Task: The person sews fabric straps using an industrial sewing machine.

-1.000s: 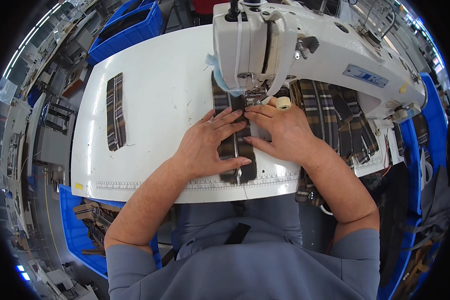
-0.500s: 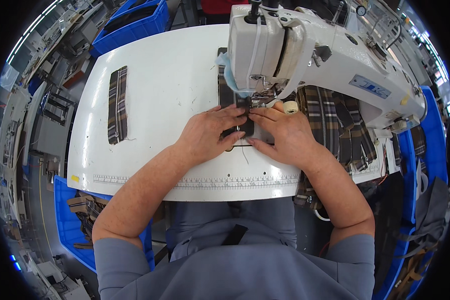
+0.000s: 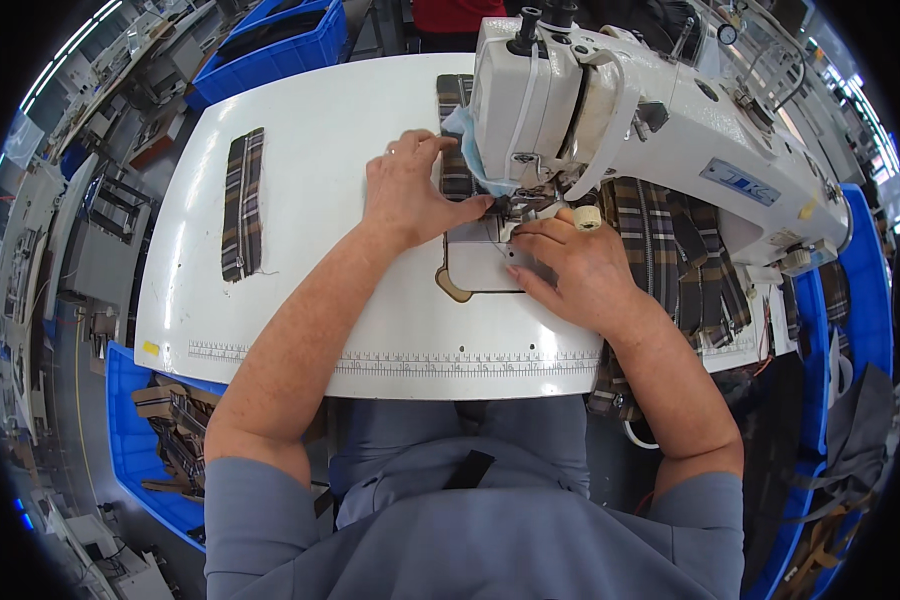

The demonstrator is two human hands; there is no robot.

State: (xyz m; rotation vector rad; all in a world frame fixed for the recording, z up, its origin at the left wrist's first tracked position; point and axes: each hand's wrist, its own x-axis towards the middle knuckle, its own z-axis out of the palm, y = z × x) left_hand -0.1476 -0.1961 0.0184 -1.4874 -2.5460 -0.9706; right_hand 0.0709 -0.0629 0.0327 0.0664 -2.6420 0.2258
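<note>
My left hand [image 3: 405, 200] is spread at the left edge of a dark plaid zipper strip [image 3: 457, 168], its upper fingers and thumb touching or very close to it. The strip runs up behind the white sewing machine head [image 3: 504, 100]. My right hand [image 3: 580, 270] lies right of the needle plate [image 3: 475, 260], fingers apart and bent beside a cream roller [image 3: 587, 219] under the presser area; its fingertips are partly hidden. Another plaid strip [image 3: 241, 205] lies at the left of the white table [image 3: 320, 130]. A pile of plaid zipper pieces [image 3: 660, 240] is under the machine arm.
Blue bins stand behind the table [image 3: 270, 50], at lower left with fabric pieces [image 3: 135, 420], and along the right side [image 3: 870, 290]. A ruler scale [image 3: 410, 365] runs along the front edge. Other workbenches line the far left; red cloth shows at the back [image 3: 445, 15].
The dark strip has moved away from me, baring the needle plate. My left hand has moved up the strip, away from me; my right hand has shifted slightly right and down.
</note>
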